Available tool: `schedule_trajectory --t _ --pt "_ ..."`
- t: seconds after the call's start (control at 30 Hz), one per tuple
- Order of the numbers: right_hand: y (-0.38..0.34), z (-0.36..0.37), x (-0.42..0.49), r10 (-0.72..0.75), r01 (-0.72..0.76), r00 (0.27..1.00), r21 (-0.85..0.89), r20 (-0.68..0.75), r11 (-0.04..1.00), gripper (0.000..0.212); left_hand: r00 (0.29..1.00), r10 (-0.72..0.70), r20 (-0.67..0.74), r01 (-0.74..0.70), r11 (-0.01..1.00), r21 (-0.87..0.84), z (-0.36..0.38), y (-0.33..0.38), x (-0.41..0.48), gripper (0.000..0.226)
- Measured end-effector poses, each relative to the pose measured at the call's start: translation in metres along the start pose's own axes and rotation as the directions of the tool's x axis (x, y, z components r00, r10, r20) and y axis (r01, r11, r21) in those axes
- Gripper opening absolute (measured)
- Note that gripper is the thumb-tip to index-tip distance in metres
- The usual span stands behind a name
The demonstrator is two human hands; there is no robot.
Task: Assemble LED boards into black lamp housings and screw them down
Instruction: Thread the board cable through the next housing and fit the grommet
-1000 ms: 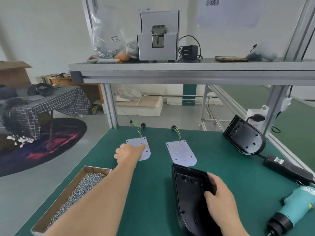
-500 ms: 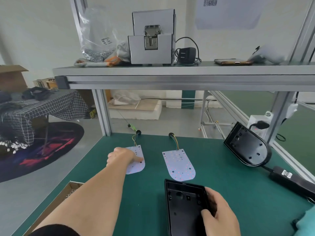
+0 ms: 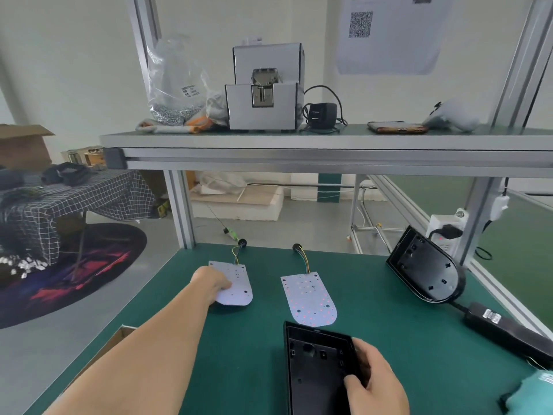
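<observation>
Two white LED boards lie on the green bench, each with thin wires running to the far edge. My left hand (image 3: pixel 211 284) grips the near-left edge of the left LED board (image 3: pixel 238 281), fingers curled on it. The right LED board (image 3: pixel 309 298) lies flat and untouched in the middle. Just in front of it sits an open black lamp housing (image 3: pixel 314 372), and my right hand (image 3: pixel 374 381) holds its right rim, thumb inside. A second black housing (image 3: pixel 428 269) leans at the back right.
A black power adapter (image 3: pixel 505 327) with its cable lies on the right. A teal electric screwdriver (image 3: pixel 535 390) shows at the right bottom corner. A cardboard box (image 3: pixel 115 342) sits at the near left edge. An overhead shelf (image 3: pixel 299 145) carries a screw feeder, charger and phone.
The view has tilted upward, so the screw box and screwdriver slid mostly out of frame. My left hand has closed onto the left board's edge. My right hand stays on the housing.
</observation>
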State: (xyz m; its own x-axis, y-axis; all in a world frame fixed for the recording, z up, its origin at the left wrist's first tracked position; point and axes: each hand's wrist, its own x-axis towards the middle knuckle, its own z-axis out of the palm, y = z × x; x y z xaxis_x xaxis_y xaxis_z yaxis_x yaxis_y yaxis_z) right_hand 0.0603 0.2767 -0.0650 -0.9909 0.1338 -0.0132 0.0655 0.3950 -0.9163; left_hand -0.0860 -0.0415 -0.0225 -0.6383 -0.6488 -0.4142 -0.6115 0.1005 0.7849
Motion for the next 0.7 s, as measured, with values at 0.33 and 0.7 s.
schedule_trajectory --t 0.33,0.7 --pt "0.003 -0.004 0.002 -0.020 0.025 0.999 0.116 -0.043 0.993 0.046 0.708 0.465 0.532 -0.048 0.783 -0.620 -0.032 -0.023 -0.112 0.034" --pt "-0.020 -0.023 0.007 -0.199 0.224 0.971 0.219 -0.133 0.950 0.097 0.307 0.708 0.636 -0.219 0.703 -0.677 -0.060 -0.042 -0.226 0.043"
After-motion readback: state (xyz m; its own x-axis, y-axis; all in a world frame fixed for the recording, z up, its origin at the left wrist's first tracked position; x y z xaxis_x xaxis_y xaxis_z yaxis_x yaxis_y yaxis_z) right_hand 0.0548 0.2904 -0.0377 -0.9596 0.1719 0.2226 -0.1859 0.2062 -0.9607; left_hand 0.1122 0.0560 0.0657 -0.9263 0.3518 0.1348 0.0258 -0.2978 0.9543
